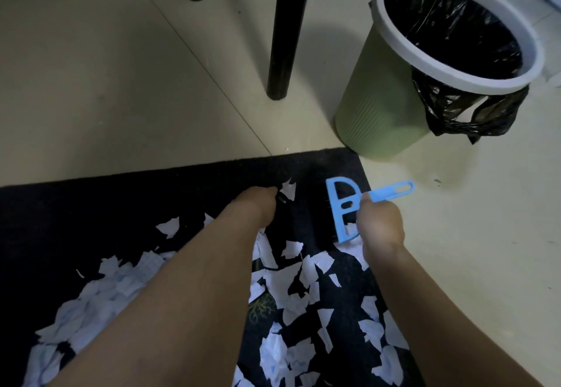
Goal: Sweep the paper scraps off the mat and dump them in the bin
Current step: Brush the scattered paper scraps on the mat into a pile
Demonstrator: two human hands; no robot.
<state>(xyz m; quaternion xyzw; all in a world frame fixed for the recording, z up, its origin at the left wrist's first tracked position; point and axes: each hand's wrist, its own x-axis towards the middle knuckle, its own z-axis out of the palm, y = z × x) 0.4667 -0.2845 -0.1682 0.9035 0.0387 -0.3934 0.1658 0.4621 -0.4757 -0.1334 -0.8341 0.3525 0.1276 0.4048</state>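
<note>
A black mat (91,204) lies on the pale floor, strewn with several torn white paper scraps (291,283). My right hand (379,228) is shut on a small blue hand brush (343,207) with black bristles, held at the mat's far right corner. My left hand (258,204) is curled around the handle of what looks like a black dustpan (285,228), which is hard to make out against the mat, just left of the brush. A green bin (382,107) with a white rim and a black liner stands on the floor beyond the mat's corner.
Two dark furniture legs stand on the floor beyond the mat, the nearer furniture leg (285,37) just left of the bin. Pale floor (121,83) stretches to the left and to the right of the mat.
</note>
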